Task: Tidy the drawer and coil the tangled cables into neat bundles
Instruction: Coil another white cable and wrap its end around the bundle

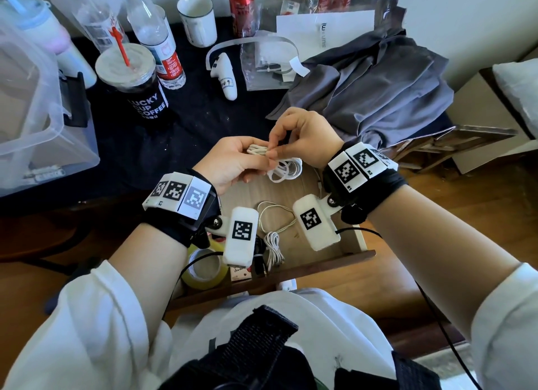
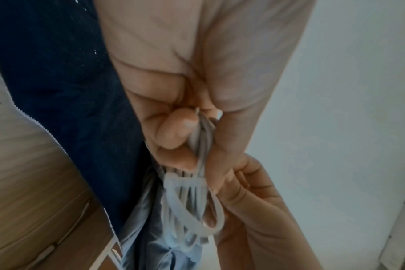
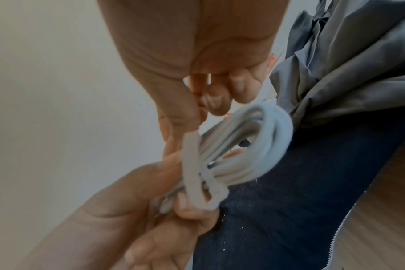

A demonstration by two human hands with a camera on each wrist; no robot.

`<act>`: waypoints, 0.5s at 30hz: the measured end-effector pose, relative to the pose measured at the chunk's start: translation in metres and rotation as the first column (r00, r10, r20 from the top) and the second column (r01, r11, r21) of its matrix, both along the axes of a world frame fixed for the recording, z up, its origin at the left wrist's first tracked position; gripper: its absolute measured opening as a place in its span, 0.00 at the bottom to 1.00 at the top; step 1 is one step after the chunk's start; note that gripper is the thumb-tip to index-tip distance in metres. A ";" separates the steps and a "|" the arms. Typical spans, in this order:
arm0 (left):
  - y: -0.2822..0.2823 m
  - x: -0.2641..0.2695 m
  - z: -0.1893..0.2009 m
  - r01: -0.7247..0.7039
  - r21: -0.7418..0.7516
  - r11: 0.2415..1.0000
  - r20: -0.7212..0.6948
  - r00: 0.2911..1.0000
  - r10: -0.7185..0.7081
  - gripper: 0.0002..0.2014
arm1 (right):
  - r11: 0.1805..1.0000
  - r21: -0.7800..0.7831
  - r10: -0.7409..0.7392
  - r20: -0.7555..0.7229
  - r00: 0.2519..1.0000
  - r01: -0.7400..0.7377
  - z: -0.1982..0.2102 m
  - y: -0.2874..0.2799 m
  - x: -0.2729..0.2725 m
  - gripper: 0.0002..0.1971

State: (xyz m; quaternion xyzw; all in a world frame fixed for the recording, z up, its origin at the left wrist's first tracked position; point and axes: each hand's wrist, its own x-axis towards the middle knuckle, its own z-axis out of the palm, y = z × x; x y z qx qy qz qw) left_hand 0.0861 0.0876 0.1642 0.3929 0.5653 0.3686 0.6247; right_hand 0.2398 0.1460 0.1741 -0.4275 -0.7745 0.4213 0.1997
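Note:
A white cable is coiled into a bundle and held over the open wooden drawer. My left hand grips one end of the coil, fingers curled round the strands. My right hand pinches a flat white tie strap that loops across the bundle. The strap crosses the strands just below my left fingers. In the drawer lie a small bundled white cable and a loose white cable loop, partly hidden by the wrist cameras.
A yellowish tape roll sits at the drawer's left front. On the dark tabletop stand a coffee cup, bottles, a mug, a can, a white controller and a grey garment. A clear plastic box is at the left.

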 end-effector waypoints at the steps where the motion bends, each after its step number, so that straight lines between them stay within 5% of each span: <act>1: 0.000 0.000 -0.001 0.003 -0.004 1.000 0.007 1.000 -0.003 0.12 | 1.000 0.006 0.014 0.004 1.000 -0.014 -0.001 0.001 0.000 0.10; 15: -0.003 0.010 -0.004 0.188 -0.065 0.980 0.082 0.980 -0.182 0.14 | 0.968 -0.223 -0.201 -0.391 0.898 0.119 -0.009 0.014 0.012 0.12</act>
